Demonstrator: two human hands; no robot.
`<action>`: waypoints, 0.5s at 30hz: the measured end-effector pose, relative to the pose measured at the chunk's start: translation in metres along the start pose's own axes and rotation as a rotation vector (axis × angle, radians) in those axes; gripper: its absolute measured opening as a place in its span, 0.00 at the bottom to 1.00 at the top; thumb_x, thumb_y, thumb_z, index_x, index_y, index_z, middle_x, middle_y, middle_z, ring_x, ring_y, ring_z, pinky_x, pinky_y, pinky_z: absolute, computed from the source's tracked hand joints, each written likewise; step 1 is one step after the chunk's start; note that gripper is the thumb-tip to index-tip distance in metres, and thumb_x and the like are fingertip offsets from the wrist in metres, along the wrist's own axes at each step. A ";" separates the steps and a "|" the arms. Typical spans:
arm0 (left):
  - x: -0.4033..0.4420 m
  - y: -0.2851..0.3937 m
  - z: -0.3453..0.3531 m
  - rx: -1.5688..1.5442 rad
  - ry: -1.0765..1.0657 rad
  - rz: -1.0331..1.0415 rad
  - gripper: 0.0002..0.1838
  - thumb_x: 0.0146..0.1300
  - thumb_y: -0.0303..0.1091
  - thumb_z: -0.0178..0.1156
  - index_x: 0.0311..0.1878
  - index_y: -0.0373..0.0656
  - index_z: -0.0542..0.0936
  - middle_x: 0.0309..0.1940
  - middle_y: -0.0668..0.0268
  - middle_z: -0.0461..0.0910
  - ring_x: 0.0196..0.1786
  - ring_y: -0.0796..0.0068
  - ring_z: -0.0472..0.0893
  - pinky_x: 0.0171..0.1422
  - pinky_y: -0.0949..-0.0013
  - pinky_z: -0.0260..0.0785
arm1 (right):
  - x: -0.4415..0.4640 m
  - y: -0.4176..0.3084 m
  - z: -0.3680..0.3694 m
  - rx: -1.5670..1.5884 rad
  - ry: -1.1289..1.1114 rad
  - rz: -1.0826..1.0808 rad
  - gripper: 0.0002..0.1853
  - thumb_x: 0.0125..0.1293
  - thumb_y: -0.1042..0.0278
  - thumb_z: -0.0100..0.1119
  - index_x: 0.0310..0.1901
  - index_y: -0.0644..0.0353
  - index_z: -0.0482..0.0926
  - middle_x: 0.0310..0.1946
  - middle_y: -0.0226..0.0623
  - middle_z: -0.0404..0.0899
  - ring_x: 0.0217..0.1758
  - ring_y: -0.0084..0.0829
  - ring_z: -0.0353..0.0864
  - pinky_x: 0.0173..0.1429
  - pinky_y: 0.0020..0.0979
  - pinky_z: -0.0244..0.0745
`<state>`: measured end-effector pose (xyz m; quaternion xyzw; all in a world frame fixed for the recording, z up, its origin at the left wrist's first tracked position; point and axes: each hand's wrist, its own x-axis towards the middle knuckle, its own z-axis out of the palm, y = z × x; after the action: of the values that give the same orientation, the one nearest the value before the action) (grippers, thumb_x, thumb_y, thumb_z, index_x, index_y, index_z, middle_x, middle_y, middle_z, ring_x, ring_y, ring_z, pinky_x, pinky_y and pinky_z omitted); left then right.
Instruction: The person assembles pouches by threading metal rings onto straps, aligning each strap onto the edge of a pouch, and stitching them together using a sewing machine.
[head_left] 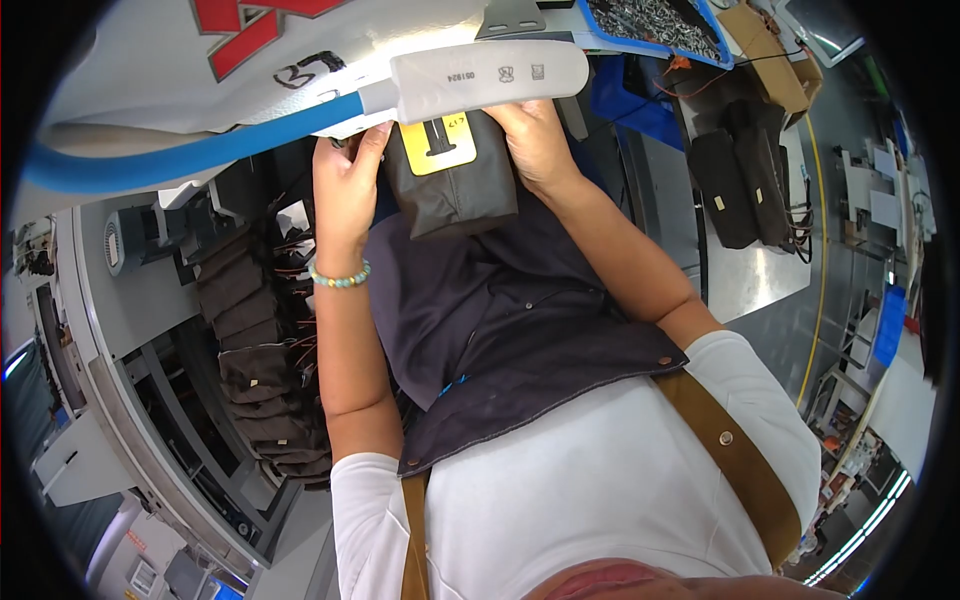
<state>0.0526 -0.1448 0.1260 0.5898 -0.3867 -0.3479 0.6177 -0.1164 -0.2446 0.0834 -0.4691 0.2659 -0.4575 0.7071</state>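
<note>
"Blue round cable [220,145], flat white plastic end [500,80] nearest; what's the left hand [345,195] doing?"

"Fingers curled beside the soft black fabric pouch [455,205]; closure unclear."

"Right hand [540,150]?"

"Fingers closed on the pouch's right side, probably steadying it."

A printed number that appears to read "051924" stands on the pale plastic cover [510,90], with two small symbols beside it. The yellow label [455,157] on the dark pouch [465,200] bears small characters, perhaps "C17", near a black shape. On the white casing [290,112] is a black handwritten mark, possibly "37", and large red lettering [245,45], cut off and unreadable. Pale tags [719,203] on the dark bags [740,170] are too small to read.
</note>
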 end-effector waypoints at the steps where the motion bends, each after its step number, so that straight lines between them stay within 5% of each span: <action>1: -0.005 0.000 0.004 0.030 0.034 0.047 0.16 0.69 0.31 0.61 0.55 0.30 0.76 0.50 0.60 0.80 0.53 0.73 0.77 0.59 0.69 0.67 | 0.000 -0.001 -0.001 -0.047 0.005 -0.012 0.12 0.68 0.75 0.55 0.52 0.65 0.78 0.49 0.34 0.80 0.52 0.23 0.78 0.58 0.27 0.70; 6: -0.047 0.018 0.022 0.561 -0.003 0.346 0.38 0.60 0.39 0.69 0.68 0.28 0.64 0.63 0.47 0.69 0.67 0.50 0.68 0.72 0.58 0.58 | -0.008 -0.010 -0.008 -0.166 -0.026 -0.071 0.12 0.69 0.74 0.55 0.52 0.65 0.78 0.49 0.33 0.80 0.52 0.23 0.77 0.60 0.28 0.69; 15: -0.046 0.016 0.012 0.603 -0.099 0.345 0.46 0.52 0.40 0.75 0.70 0.30 0.63 0.69 0.48 0.65 0.72 0.52 0.64 0.75 0.56 0.56 | -0.006 -0.015 0.005 -0.152 -0.039 -0.046 0.14 0.70 0.69 0.56 0.53 0.65 0.77 0.50 0.36 0.80 0.55 0.25 0.76 0.63 0.29 0.67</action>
<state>0.0199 -0.1086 0.1388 0.6540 -0.5956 -0.1366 0.4459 -0.1213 -0.2397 0.0991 -0.5360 0.2752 -0.4430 0.6639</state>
